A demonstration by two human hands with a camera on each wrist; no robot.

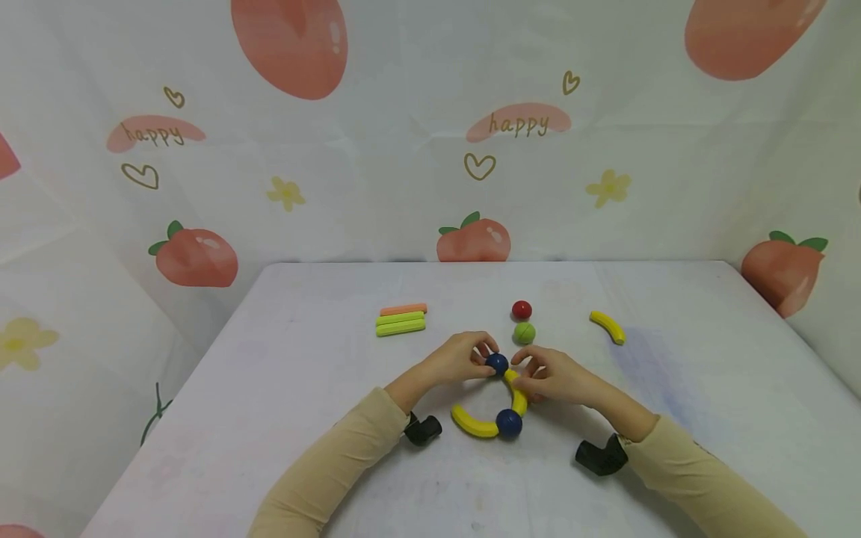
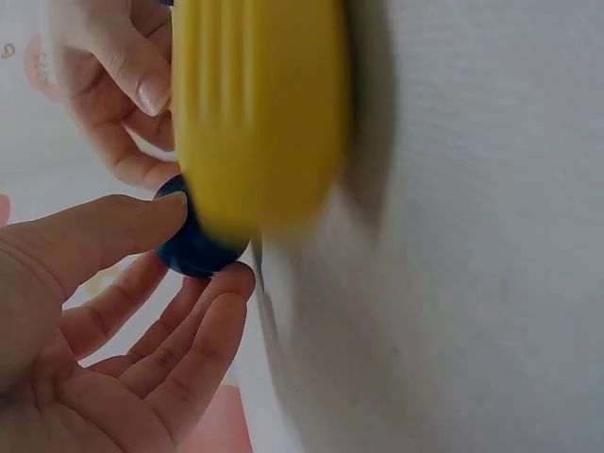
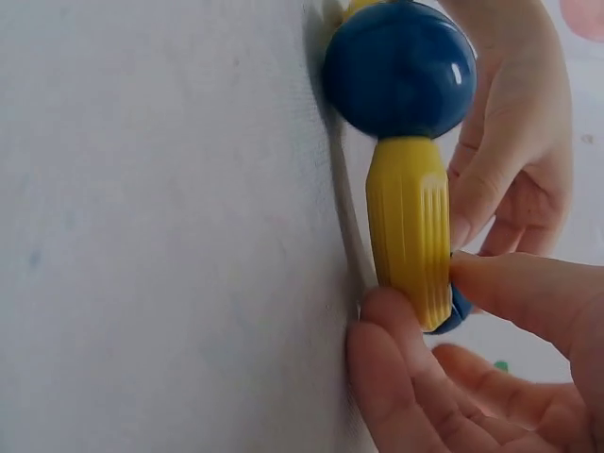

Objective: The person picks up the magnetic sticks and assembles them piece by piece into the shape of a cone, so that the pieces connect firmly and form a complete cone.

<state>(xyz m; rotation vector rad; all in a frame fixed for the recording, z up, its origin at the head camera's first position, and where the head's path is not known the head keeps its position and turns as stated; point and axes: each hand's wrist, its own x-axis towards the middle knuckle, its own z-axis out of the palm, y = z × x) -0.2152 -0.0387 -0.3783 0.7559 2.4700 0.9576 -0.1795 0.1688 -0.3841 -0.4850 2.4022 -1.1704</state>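
Observation:
My left hand (image 1: 463, 357) pinches a dark blue ball (image 1: 498, 364) between thumb and fingertips. Just right of it, my right hand (image 1: 553, 376) holds a curved yellow stick (image 1: 519, 400) by its upper part. This stick's upper end meets the pinched ball, and its lower end meets a second blue ball (image 1: 509, 424). From that lower ball another curved yellow stick (image 1: 474, 424) runs left, so the pieces form an open arc. In the right wrist view, the grooved yellow stick (image 3: 411, 226) sits between my right thumb and fingers. The left wrist view has a yellow stick (image 2: 264, 104) close up, blurred.
Behind the hands lie a red ball (image 1: 522, 310) and a green ball (image 1: 524, 333). A loose curved yellow stick (image 1: 608, 327) is at the back right. At the back left, an orange stick (image 1: 403, 309) lies beside two yellow-green sticks (image 1: 400, 326). A printed cloth hangs behind the table (image 1: 323, 299).

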